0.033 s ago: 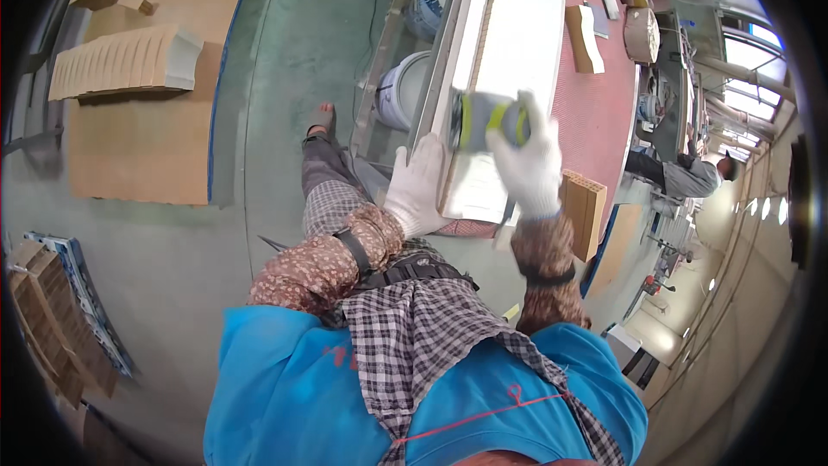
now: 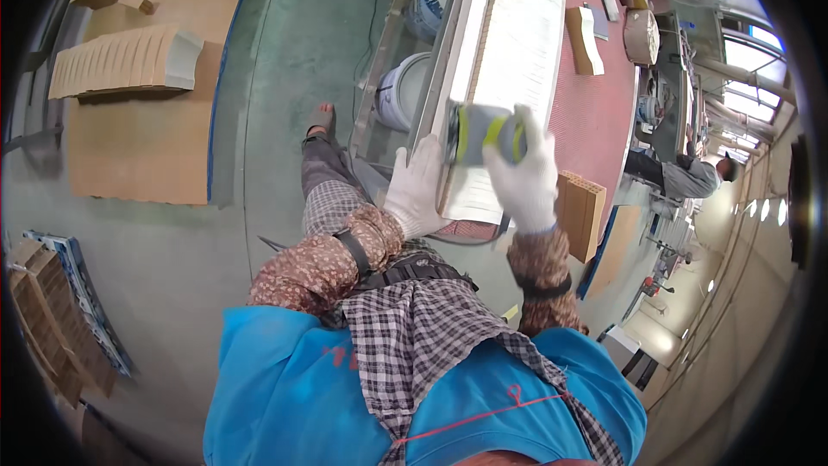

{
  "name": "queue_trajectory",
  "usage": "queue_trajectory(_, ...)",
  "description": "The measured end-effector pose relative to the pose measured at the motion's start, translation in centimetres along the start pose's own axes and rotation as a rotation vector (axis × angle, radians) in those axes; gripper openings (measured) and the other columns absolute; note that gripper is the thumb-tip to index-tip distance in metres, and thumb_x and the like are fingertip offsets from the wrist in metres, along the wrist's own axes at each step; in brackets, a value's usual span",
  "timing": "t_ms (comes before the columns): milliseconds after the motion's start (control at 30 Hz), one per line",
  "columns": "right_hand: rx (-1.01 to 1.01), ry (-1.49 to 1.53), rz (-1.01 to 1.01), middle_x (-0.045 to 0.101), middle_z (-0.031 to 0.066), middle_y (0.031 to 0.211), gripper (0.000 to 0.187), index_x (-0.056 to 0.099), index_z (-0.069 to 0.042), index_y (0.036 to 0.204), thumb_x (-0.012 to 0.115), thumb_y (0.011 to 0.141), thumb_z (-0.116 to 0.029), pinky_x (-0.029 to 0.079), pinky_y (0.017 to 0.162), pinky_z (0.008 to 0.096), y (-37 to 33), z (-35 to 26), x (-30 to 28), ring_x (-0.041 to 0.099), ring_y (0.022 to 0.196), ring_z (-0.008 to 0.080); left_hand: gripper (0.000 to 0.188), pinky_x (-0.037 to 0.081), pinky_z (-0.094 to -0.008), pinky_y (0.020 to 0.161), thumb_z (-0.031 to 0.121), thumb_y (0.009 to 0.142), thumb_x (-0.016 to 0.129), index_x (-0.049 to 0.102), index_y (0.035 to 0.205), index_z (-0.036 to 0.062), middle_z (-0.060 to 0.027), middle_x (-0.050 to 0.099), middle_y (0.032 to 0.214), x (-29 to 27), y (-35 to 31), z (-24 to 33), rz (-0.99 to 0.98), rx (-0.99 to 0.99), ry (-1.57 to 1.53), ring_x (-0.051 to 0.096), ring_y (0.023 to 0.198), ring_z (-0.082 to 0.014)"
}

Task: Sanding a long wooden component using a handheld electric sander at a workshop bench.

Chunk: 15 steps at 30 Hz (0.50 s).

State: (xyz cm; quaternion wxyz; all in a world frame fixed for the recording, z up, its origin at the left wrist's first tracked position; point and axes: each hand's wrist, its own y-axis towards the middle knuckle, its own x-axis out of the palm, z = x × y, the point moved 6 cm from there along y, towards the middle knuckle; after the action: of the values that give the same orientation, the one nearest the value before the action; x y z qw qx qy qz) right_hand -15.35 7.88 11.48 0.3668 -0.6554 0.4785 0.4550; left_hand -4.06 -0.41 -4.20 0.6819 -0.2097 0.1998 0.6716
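Observation:
A long white panel (image 2: 520,34) lies on the bench, running away from me, with a brown ridged strip along its left side. My right hand (image 2: 528,177), in a white knit glove, is closed round a blurred grey and lime-green power sander (image 2: 483,134). The sander rests over the near part of the panel. To its left, my gloved left hand (image 2: 417,190) lies flat with fingers stretched out, at the panel's near left edge beside a long white strip (image 2: 467,30). It grips nothing.
Right of the panel, the red bench top (image 2: 591,112) carries a curved wooden block (image 2: 584,39), a round roll (image 2: 641,36) and several small blocks. A brown ridged block (image 2: 580,214) stands nearer. White buckets (image 2: 405,91) sit below left. Another person (image 2: 690,174) works far right.
My right hand and the sander have shifted slightly toward me and to the left over the panel. My left hand stays nearly where it was.

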Motion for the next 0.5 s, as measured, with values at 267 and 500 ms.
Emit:
queue_trajectory(267,0.042,-0.03,0.005,0.062,0.0257,0.132,0.071,0.052,-0.013,0.155,0.076,0.089,-0.027,0.057,0.102,0.0477,4.9,0.3,-0.2,0.069,0.12,0.0428,0.126,0.022,-0.0636,0.125,0.052,0.072,0.088,0.024,0.159,-0.014,-0.0384,0.032,0.164,0.4,-0.1,-0.4,0.006,-0.027,-0.063,0.031,0.156,-0.0491)
queue_trajectory(500,0.037,-0.018,0.017,0.071,0.027,0.133,0.073,0.055,-0.011,0.152,0.074,0.086,-0.034,0.058,0.102,0.0451,14.7,-1.1,-0.9,0.072,0.12,0.0399,0.109,0.023,-0.0642,0.124,0.046,0.081,0.082,0.031,0.155,-0.0145,-0.04,0.037,0.16,0.7,0.0,-0.3,0.039,0.025,0.025,0.037,0.151,-0.0518)
